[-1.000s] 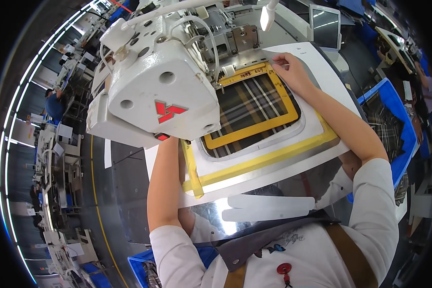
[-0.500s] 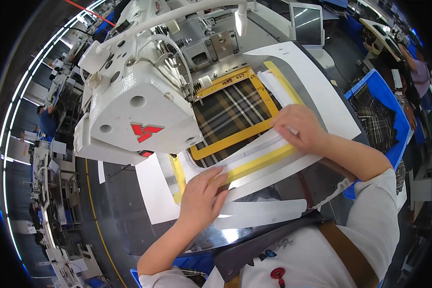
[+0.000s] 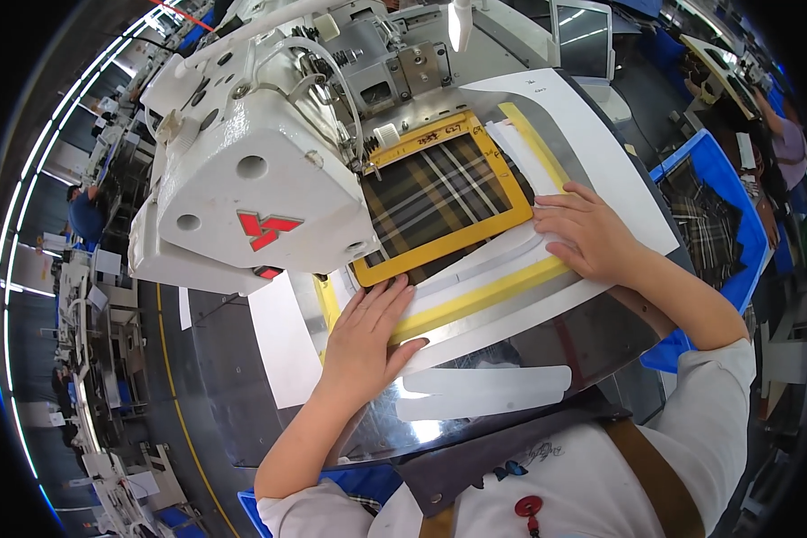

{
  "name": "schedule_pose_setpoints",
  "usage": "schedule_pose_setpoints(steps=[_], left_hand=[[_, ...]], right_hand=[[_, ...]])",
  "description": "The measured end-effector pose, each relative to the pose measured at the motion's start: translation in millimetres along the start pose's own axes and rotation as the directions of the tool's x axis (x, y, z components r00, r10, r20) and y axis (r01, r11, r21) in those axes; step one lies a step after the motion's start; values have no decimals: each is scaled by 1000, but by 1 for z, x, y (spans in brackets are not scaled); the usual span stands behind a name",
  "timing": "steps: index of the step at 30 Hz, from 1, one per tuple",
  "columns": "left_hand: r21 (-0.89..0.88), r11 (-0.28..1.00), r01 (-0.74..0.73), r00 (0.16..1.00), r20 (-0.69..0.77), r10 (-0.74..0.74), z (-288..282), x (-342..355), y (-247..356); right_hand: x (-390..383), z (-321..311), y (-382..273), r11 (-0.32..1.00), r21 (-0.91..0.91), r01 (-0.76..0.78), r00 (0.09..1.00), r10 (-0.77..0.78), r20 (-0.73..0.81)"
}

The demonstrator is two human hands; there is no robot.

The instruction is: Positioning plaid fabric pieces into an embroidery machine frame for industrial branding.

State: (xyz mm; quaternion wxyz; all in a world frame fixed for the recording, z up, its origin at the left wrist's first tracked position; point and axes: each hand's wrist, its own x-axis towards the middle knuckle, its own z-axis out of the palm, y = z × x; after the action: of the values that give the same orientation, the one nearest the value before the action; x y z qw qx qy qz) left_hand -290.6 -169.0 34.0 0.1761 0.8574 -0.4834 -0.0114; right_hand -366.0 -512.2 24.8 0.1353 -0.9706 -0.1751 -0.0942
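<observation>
My left hand (image 3: 368, 332) lies with fingers stretched over the white template (image 3: 457, 271) and its yellow tape (image 3: 475, 302), just right of the white machine head (image 3: 242, 188). My right hand (image 3: 585, 231) rests on the template's right side, fingers spread beside the corner of a yellow rectangular frame (image 3: 448, 247). Dark plaid fabric (image 3: 435, 186) shows inside that frame, whose upper left corner sits by the machine's needle area. The template lies on a larger white sheet (image 3: 619, 179).
Two pale strips (image 3: 484, 394) lie on the dark shiny tabletop (image 3: 242, 386) near my body. A blue bin (image 3: 740, 282) of plaid fabric stands right, another (image 3: 251, 502) lower left. A monitor (image 3: 581, 36) is at the back. Co-workers (image 3: 85, 215) (image 3: 789, 143) work either side.
My left hand came from beside the machine head onto the template's front. My right hand moved down from the frame's upper right corner; both now lie flatter. The template shifted slightly leftward.
</observation>
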Motion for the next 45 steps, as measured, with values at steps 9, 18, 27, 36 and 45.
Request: schedule_pose_setpoints(steps=[9,18,27,36,45], left_hand=[[-56,997,50,998,30,-48,-7,-5,-12],[61,997,38,999,-31,-36,1,-4,13],[48,997,57,996,72,-60,-7,-5,-3],[126,991,45,999,6,-46,-3,-5,5],[62,998,30,999,-35,-27,-1,-9,8]], right_hand=[[10,4,14,978,198,-71,988,97,-123],[-1,-1,4,998,24,65,997,-64,-36],[2,6,3,995,101,-18,991,31,-128],[-6,1,-4,990,-70,124,988,-130,-84],[2,5,-20,976,64,207,977,-202,-70]])
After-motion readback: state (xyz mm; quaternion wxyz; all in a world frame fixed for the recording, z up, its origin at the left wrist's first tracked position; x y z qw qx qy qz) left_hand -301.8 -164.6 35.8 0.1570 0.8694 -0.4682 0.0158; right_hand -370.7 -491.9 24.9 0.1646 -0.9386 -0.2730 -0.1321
